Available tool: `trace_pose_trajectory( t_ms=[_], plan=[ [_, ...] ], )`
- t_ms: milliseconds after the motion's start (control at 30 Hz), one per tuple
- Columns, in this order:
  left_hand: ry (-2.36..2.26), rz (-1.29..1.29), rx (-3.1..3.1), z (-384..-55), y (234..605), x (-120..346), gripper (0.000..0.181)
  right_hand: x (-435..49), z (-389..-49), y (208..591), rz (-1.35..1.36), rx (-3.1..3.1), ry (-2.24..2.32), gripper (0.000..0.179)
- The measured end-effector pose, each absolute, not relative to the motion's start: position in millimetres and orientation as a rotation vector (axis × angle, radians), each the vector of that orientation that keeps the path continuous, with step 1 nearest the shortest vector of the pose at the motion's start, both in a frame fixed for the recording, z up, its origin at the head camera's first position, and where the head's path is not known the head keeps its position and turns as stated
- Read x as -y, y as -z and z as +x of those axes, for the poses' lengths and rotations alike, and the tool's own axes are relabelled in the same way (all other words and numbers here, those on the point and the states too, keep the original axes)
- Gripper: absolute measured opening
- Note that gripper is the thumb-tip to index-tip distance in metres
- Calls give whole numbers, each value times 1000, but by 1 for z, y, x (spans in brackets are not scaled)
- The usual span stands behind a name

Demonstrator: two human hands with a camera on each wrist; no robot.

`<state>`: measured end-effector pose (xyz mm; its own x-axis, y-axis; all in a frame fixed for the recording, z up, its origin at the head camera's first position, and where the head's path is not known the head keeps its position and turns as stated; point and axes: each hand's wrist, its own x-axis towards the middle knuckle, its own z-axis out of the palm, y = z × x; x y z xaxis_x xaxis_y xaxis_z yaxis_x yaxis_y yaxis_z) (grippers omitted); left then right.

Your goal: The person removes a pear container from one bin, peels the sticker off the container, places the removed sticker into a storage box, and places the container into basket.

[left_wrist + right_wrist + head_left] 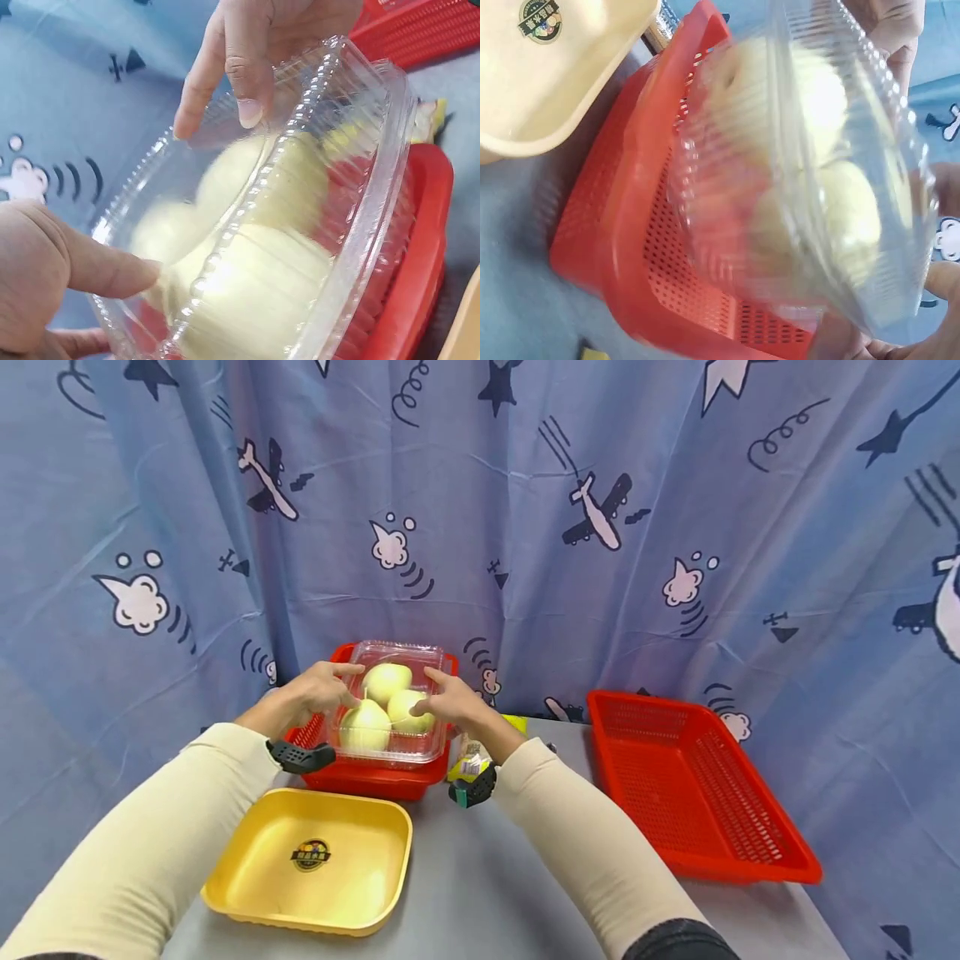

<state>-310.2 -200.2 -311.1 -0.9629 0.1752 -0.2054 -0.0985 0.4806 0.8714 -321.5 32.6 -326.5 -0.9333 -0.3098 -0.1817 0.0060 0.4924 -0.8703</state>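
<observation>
Both my hands hold a clear plastic clamshell box [408, 751] with its lid on, and three pale yellow pears [366, 727] lie inside. My left hand [318, 687] grips the box's left side, its thumb on the lid in the left wrist view. On the opposite side my right hand [456, 701] grips the box, with fingers reaching round its edge in the right wrist view. The box is over a small red basket [401, 788]; in the right wrist view it appears tilted above the basket's rim. What lies under the box is partly hidden.
Nearer me stands a shallow yellow tray [348, 893] with a round label. A large red basket [660, 793] sits to the right. Beside the small basket is a yellow-and-clear packet [471, 763], partly behind my right wrist. A patterned blue curtain [465, 568] hangs behind the table.
</observation>
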Motion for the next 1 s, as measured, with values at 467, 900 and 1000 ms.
trace_pose_trajectory(
  t_ms=[467,900,1000],
  plan=[
    [-1602,-46,-2433,-332,357,210,72,-7,-339,362,-171,-2566,1322,88],
    [-1587,-75,-2457,-337,383,222,72,14,-342,387,-265,-2787,1063,89],
    [-1568,-78,-2484,-339,389,223,73,19,-338,391,-253,-2812,1014,88]
  ],
)
